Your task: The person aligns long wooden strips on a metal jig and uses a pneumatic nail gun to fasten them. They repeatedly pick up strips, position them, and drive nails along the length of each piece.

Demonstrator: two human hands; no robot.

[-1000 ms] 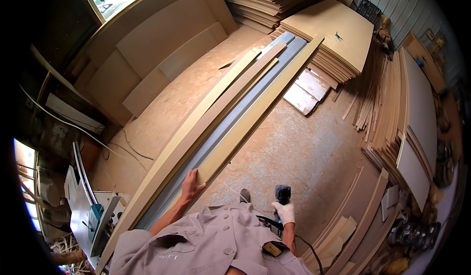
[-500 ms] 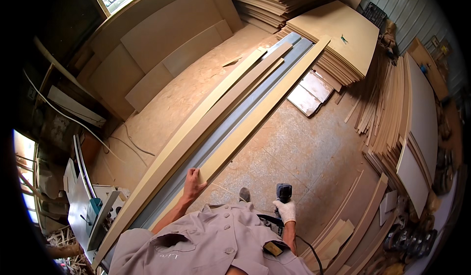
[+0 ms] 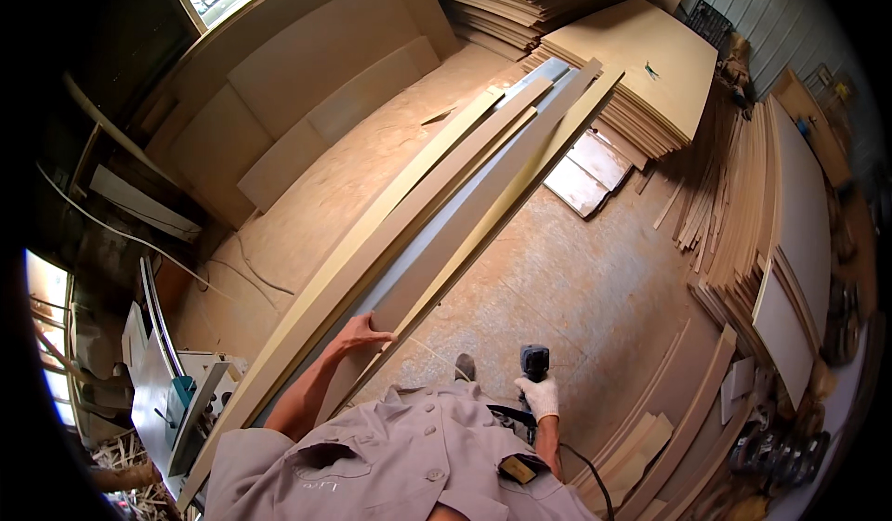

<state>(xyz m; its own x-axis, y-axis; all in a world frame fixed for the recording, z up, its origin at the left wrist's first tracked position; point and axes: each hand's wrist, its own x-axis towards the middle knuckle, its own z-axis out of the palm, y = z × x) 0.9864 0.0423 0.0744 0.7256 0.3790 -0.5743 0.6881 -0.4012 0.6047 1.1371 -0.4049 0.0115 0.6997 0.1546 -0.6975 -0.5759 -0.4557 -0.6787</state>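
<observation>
My bare left hand is closed on the near end of a long brown wood strip, thumb pointing right. The strip slants over the grey metal beam. Along its right side runs a pale yellow strip, which looks twisted or tilted. My right hand, in a white glove, is wrapped round the handle of a dark handheld power tool. The tool hangs low over the floor at my right side, apart from the strips. Its exact kind cannot be made out.
More long strips lie along the beam's left side. Stacked boards stand at the far end. Upright panels and thin offcuts fill the right. A bench machine is at the left. A black hose trails by my right arm.
My left hand has turned and moved slightly left. A brown strip now shows beside the pale one, covering part of the metal beam. The right hand and tool have barely moved.
</observation>
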